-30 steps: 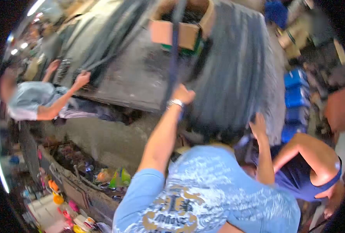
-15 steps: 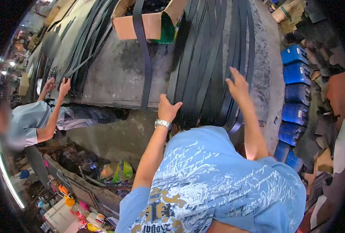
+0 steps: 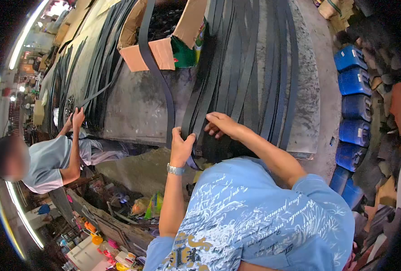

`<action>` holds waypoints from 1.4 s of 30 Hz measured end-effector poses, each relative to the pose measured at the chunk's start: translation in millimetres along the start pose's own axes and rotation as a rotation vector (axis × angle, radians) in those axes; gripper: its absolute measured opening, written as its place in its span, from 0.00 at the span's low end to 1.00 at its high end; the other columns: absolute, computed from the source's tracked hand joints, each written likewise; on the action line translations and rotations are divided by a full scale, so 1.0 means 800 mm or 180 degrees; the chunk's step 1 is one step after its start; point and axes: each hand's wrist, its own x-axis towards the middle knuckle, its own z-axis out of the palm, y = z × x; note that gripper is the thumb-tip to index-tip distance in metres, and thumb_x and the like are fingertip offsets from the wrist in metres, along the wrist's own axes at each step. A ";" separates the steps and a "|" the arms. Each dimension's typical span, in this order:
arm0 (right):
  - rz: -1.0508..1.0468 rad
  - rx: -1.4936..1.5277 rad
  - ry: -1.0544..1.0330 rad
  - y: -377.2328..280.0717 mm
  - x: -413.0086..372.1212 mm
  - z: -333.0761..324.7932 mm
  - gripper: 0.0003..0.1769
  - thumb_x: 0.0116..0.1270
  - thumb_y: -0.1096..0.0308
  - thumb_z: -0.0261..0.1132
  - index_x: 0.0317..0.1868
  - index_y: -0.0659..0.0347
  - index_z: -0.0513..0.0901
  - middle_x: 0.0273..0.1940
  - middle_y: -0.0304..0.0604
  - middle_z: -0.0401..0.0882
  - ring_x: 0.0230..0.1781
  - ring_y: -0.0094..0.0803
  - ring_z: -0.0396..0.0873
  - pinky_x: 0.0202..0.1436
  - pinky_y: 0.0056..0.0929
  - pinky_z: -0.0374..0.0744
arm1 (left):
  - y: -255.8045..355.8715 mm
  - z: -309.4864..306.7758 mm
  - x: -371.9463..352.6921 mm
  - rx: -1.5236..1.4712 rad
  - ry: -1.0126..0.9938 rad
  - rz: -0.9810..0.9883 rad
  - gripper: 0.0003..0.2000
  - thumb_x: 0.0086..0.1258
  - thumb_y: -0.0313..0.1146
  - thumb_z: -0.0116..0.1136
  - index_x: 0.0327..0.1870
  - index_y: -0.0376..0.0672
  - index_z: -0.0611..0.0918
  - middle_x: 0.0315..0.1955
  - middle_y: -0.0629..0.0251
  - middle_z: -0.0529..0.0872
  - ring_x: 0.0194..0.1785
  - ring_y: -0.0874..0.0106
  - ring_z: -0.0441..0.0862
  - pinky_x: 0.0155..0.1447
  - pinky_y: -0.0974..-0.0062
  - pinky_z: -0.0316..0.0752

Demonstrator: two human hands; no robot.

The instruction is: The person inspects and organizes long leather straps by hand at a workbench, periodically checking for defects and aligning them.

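My left hand (image 3: 181,147), with a metal watch on the wrist, is closed at the table's near edge. It grips a long flat black strap (image 3: 157,74) that drapes over a cardboard box and runs down to my fingers. To its right, my right hand (image 3: 224,126) is over the near part of a bundle of black straps (image 3: 241,67). Its fingers are loosely bent and apart, with nothing visible in them. The straps lie lengthwise along the grey table (image 3: 135,106).
The cardboard box (image 3: 148,56) on the table holds small dark pieces. At left, a co-worker (image 3: 51,156) handles other black straps (image 3: 103,58). Blue plastic jugs (image 3: 354,82) line the floor at right. Below the table lies mixed clutter (image 3: 137,205).
My right hand has come left and inward across the bundle. My left hand has shifted left and slightly down, onto the strap from the box. The view has tilted a little.
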 end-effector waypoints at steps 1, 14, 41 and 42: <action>0.0095 0.0253 0.0074 -0.004 0.009 0.006 0.22 0.75 0.50 0.57 0.54 0.61 0.74 0.42 0.42 0.79 0.36 0.29 0.82 0.34 0.29 0.81 | -0.001 -0.002 0.000 -0.0057 -0.0053 -0.0090 0.20 0.64 0.33 0.63 0.51 0.32 0.70 0.40 0.55 0.82 0.43 0.69 0.80 0.49 0.70 0.75; 0.0327 -0.0119 -0.0001 0.012 0.049 0.014 0.17 0.75 0.59 0.59 0.50 0.67 0.73 0.45 0.49 0.80 0.40 0.35 0.83 0.36 0.32 0.83 | -0.027 0.036 0.012 0.0979 -0.0199 -0.0074 0.27 0.59 0.45 0.72 0.43 0.30 0.72 0.38 0.33 0.83 0.46 0.40 0.82 0.49 0.54 0.76; -0.0018 0.0642 0.0008 -0.002 -0.021 0.009 0.15 0.72 0.55 0.63 0.44 0.56 0.72 0.37 0.34 0.73 0.36 0.25 0.77 0.35 0.29 0.83 | -0.008 0.015 0.032 -0.0842 -0.1088 -0.0412 0.22 0.62 0.31 0.70 0.58 0.38 0.78 0.48 0.64 0.85 0.48 0.72 0.81 0.55 0.70 0.76; 0.0038 0.0687 0.0083 0.008 -0.015 0.008 0.15 0.72 0.56 0.64 0.44 0.56 0.71 0.37 0.34 0.73 0.35 0.25 0.77 0.34 0.28 0.83 | -0.014 0.020 0.030 -0.0891 -0.0932 -0.0364 0.22 0.64 0.32 0.69 0.58 0.37 0.77 0.46 0.63 0.85 0.47 0.72 0.81 0.55 0.70 0.76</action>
